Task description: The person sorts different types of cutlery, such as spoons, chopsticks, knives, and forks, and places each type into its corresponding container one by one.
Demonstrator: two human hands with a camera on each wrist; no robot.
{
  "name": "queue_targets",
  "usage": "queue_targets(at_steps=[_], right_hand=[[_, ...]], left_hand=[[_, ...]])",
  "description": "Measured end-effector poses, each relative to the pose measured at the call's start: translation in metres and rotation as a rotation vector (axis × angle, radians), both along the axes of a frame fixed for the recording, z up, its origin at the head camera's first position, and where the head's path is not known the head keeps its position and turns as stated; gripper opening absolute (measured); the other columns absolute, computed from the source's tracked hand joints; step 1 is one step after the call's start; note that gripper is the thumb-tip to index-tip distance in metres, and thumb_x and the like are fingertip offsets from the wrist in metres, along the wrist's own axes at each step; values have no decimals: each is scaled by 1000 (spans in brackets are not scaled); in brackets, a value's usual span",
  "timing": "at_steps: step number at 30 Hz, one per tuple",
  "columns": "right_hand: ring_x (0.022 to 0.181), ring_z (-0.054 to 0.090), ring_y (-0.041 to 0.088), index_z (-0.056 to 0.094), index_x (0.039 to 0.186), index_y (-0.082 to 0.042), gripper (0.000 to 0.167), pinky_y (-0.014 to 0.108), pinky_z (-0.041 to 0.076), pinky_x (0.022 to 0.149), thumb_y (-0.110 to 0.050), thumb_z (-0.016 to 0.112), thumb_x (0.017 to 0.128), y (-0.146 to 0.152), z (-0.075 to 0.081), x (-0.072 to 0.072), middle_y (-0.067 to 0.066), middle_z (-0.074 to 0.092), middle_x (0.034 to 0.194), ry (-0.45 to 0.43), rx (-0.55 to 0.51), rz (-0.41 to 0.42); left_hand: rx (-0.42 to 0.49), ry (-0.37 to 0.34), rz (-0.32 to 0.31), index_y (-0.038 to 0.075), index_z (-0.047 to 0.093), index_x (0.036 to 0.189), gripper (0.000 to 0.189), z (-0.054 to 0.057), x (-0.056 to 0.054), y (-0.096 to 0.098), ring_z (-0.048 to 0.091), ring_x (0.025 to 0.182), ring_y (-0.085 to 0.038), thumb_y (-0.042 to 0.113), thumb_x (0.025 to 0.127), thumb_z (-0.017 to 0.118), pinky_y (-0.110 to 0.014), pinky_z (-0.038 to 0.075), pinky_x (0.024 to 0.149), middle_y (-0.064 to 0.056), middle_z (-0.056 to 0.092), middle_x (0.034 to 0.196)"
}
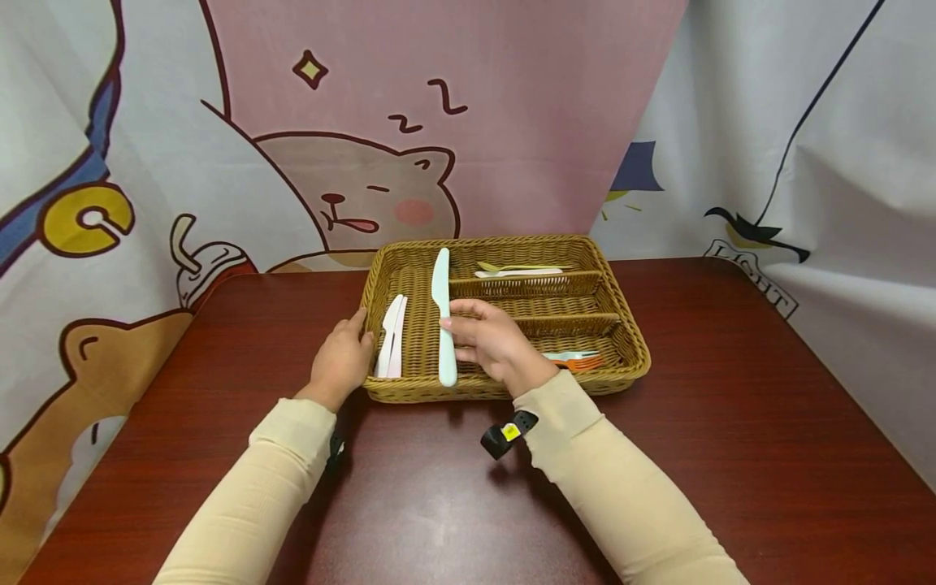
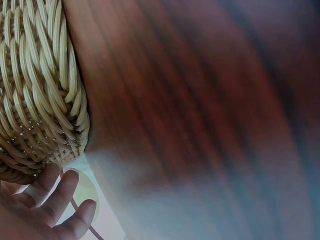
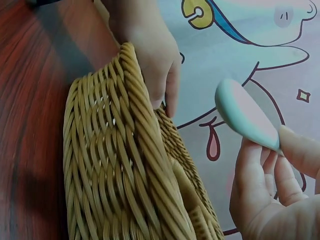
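Observation:
A pale mint-green table knife (image 1: 442,301) is pinched between the thumb and fingers of my right hand (image 1: 493,341). It is raised above the left compartment of a wicker cutlery basket (image 1: 621,309), blade pointing to the far side. The right wrist view shows the knife's rounded handle end (image 3: 245,112) close up. My left hand (image 1: 340,357) rests against the basket's left side, fingers at the rim; in the left wrist view its fingers (image 2: 62,197) look spread and fairly straight. White and pale pink knives (image 1: 391,337) lie in the left compartment.
Yellowish and white spoons (image 1: 519,271) lie in the back right compartment. Orange and pale forks (image 1: 581,362) lie in the front right one, partly hidden by my right hand. The basket stands on a dark red wooden table (image 1: 738,422), before a printed cartoon curtain (image 1: 526,106).

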State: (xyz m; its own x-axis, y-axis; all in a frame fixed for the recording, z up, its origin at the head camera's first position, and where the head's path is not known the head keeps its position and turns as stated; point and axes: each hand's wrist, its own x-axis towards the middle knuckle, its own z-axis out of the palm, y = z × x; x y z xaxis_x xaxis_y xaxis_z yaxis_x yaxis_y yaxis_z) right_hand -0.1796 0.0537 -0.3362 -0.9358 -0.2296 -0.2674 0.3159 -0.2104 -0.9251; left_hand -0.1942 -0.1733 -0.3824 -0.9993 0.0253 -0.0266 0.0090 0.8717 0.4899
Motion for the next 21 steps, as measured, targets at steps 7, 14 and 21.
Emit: queue_targets(at_steps=[7, 14, 21], right_hand=[[75, 62, 13, 56, 124, -4, 31, 28, 51, 66, 0, 60, 93, -19, -1, -7, 1, 63, 87, -50, -6, -31], [75, 62, 14, 57, 125, -5, 34, 27, 53, 64, 0, 62, 92, -34, -1, -11, 6, 64, 93, -62, -11, -56], [73, 63, 15, 59, 120, -4, 31, 28, 55, 64, 1, 64, 90, -46, -1, -14, 13, 67, 100, -88, -23, -58]], left_hand=[[-4, -9, 5, 5, 24, 154, 54, 0, 0, -1, 43, 128, -42, 22, 104, 38, -55, 37, 103, -26, 39, 144], [-9, 0, 6, 6, 25, 154, 54, -1, 0, -1, 41, 130, -43, 22, 104, 38, -55, 36, 104, -26, 37, 146], [-6, 7, 7, 6, 26, 153, 54, -1, -1, 0, 42, 129, -43, 21, 104, 38, -55, 37, 104, -25, 39, 145]])
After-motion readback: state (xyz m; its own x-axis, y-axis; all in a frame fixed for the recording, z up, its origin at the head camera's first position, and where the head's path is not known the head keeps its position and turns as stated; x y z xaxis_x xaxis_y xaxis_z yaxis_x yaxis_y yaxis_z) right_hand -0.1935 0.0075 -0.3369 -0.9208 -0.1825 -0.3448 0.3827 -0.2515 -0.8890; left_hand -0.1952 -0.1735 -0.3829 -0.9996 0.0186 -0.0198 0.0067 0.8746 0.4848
